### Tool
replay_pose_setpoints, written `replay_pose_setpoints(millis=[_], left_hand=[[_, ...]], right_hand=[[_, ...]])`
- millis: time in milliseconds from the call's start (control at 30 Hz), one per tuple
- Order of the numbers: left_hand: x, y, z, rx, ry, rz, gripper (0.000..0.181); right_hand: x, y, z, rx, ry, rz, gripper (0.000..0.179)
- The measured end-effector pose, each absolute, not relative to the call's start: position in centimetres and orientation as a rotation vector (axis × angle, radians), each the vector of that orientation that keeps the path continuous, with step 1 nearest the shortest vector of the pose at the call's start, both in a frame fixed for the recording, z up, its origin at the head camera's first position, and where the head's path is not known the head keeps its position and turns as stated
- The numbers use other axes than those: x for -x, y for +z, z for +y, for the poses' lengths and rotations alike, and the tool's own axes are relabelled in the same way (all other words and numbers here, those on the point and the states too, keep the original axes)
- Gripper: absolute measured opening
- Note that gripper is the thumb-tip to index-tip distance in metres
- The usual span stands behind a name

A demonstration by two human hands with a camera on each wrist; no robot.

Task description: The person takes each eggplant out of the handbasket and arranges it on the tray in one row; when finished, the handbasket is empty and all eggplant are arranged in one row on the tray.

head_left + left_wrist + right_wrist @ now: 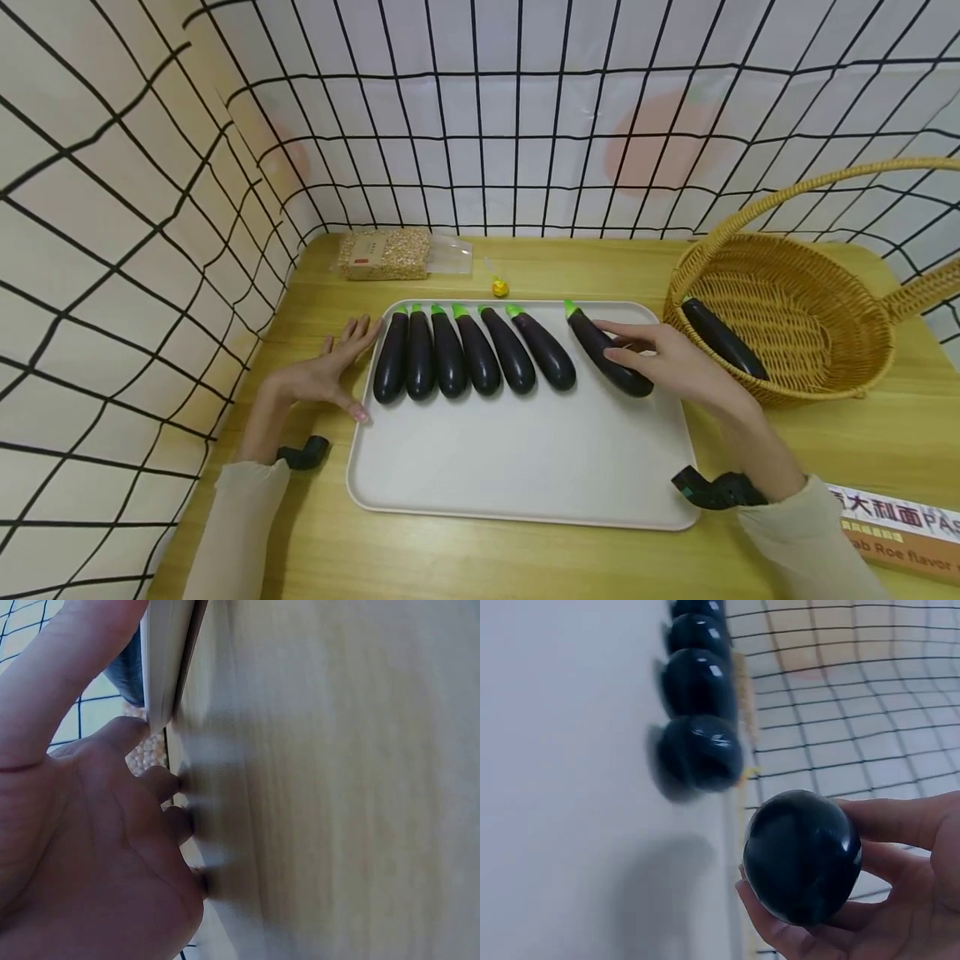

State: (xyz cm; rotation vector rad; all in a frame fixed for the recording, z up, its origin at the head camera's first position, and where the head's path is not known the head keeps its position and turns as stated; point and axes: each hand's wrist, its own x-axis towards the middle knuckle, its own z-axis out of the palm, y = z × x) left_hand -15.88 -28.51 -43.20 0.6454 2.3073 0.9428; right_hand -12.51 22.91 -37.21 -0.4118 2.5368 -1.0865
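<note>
My right hand (671, 362) grips a dark purple eggplant (591, 340) with a green stem end, over the right part of a white tray (517, 467). From the right wrist view, this eggplant (799, 859) is held above the tray surface, between thumb and fingers. To its left, several eggplants (452, 358) lie side by side in a row on the tray, stems toward the back. My left hand (326, 373) rests at the tray's left edge, fingers spread. Its thumb is by the tray rim (159, 667) in the left wrist view; other fingertips are partly hidden.
A wicker basket (873, 354) with a tall handle stands right of the tray, one eggplant (722, 336) inside. Behind the tray lie a bag of grains (390, 254) and a small yellow-wrapped item (499, 287). A pasta box (900, 533) lies front right. Black netting (517, 137) borders the table.
</note>
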Motion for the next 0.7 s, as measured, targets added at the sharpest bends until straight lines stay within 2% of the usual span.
replay_pose_setpoints(millis=[233,700], left_hand=[[15.9,-43.0,-28.4,-0.64,0.926,2.314,0.147],[15.9,-42.9,-28.3,-0.638,0.914,2.322,0.148]], right_hand=[[15.0,-39.7,19.9,0.473,-1.056,2.574,0.05],[14.6,-40.9,19.0,0.473,-0.945,2.712,0.055]])
